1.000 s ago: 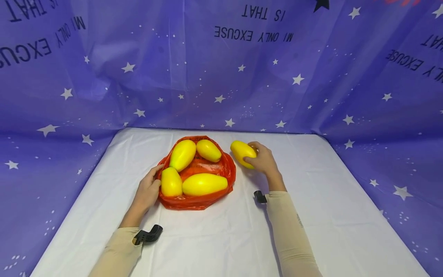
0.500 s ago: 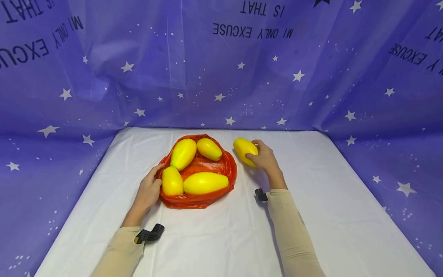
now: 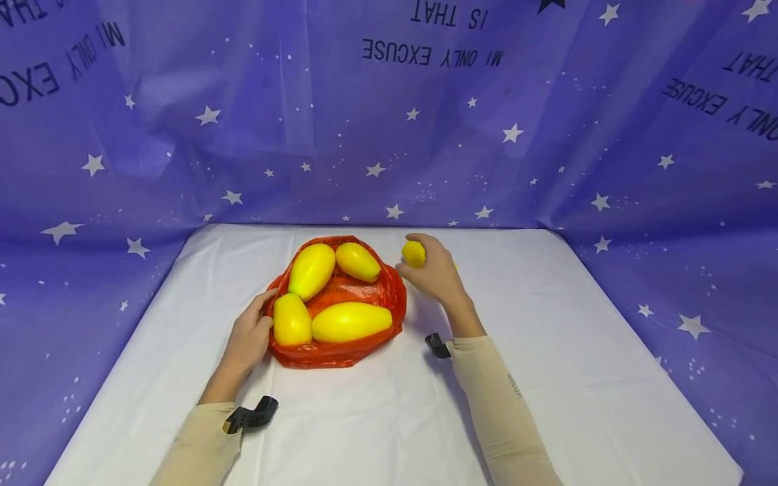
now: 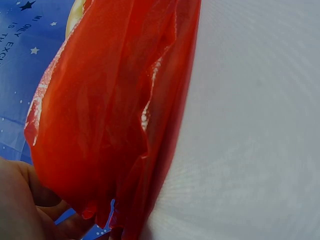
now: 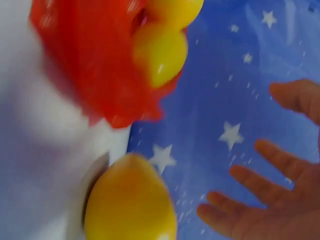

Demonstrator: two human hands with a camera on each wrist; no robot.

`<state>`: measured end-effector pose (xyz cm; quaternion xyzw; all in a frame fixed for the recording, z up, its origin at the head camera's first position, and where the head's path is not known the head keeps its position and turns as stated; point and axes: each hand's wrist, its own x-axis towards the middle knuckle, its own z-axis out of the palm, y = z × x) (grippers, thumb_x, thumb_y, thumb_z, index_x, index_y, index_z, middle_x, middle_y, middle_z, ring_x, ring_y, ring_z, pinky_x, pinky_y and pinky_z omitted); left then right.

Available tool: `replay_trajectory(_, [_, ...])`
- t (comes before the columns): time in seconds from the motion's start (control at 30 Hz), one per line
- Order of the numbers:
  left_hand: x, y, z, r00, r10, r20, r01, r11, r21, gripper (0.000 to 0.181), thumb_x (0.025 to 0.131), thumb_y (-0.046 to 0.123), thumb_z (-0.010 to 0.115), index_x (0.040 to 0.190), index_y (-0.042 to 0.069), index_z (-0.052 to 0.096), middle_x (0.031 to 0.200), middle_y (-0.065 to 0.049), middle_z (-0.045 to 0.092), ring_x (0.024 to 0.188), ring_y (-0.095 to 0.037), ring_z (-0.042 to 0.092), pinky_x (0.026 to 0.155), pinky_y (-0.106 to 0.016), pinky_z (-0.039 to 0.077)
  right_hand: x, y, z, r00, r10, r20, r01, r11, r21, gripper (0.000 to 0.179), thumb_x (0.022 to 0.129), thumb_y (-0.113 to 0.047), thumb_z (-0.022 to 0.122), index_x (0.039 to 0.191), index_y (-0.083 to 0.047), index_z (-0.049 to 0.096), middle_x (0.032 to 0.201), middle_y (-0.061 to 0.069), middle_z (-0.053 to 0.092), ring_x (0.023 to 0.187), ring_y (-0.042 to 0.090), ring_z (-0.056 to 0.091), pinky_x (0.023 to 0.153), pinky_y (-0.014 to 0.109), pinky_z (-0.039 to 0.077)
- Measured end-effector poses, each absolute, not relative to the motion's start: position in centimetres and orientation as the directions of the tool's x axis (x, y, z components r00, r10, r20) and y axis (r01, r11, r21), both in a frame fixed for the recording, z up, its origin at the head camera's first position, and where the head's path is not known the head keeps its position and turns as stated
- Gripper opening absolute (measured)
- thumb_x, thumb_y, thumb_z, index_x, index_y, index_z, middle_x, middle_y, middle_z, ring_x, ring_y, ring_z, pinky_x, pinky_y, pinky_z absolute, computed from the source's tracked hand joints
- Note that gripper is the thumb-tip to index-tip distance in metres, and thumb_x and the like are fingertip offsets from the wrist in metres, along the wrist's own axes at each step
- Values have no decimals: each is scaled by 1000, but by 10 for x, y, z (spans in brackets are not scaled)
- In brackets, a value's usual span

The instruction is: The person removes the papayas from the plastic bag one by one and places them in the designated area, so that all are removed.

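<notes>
A red plastic bag [image 3: 340, 354] sits wide open on the white table, with several smooth yellow oblong fruits [image 3: 352, 322] inside it. My left hand [image 3: 248, 337] grips the bag's left edge; in the left wrist view its fingers lie partly behind the red plastic [image 4: 95, 125]. Just right of the bag, my right hand [image 3: 436, 270] hovers over another yellow oblong fruit [image 3: 414, 254], covering much of it in the head view. From the right wrist, that fruit [image 5: 131, 205] lies on the table, apart from the spread fingers [image 5: 262, 185].
The white tablecloth [image 3: 377, 425] stretches in front of the bag and to both sides. Behind and beside the table hangs a purple curtain [image 3: 340, 135] printed with stars and lettering. A black wrist camera mount [image 3: 252, 415] sticks out from the left sleeve.
My right hand has let go of the yellow fruit and shifted left across it, fingers now spread. The left hand stays at the bag's edge. The head view has shifted slightly.
</notes>
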<state>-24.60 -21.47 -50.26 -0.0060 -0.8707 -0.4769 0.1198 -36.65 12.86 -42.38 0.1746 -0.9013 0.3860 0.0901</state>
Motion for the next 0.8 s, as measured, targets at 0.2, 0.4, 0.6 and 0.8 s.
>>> replay_trajectory(0.2, [-250,-213,-503,-972,-100,213,127,540,832,55,91,1,37,145,6,43,147,-20,41,137,-38,33,111,-58,24,-354,109,-420,-796,-531,292,-566,481,-670,63,79,-28,76,138,-23,52,139,-7,50,130,16,43,106,41,39])
replay_trajectory(0.4, [-252,-211,-504,-971,-106,214,127,529,839,55,90,1,37,145,7,44,147,-18,42,137,-36,33,112,-56,24,-348,92,-432,-620,-760,193,-665,380,-643,62,79,-23,74,138,-21,53,137,-9,52,128,20,46,109,40,34])
replay_trajectory(0.6, [-251,-211,-506,-976,-104,193,110,528,842,55,91,2,36,146,7,42,148,-20,41,138,-37,32,111,-57,23,-339,81,-440,-524,-849,69,-663,356,-658,60,79,-18,74,136,-19,55,136,-9,52,126,20,47,107,38,37])
replay_trajectory(0.8, [-250,-216,-507,-972,-104,209,119,548,828,55,91,2,37,146,7,42,147,-20,41,137,-39,33,110,-59,25,-336,78,-441,-495,-869,-14,-679,396,-618,66,76,-16,73,137,-30,53,136,-16,50,122,9,45,107,32,37])
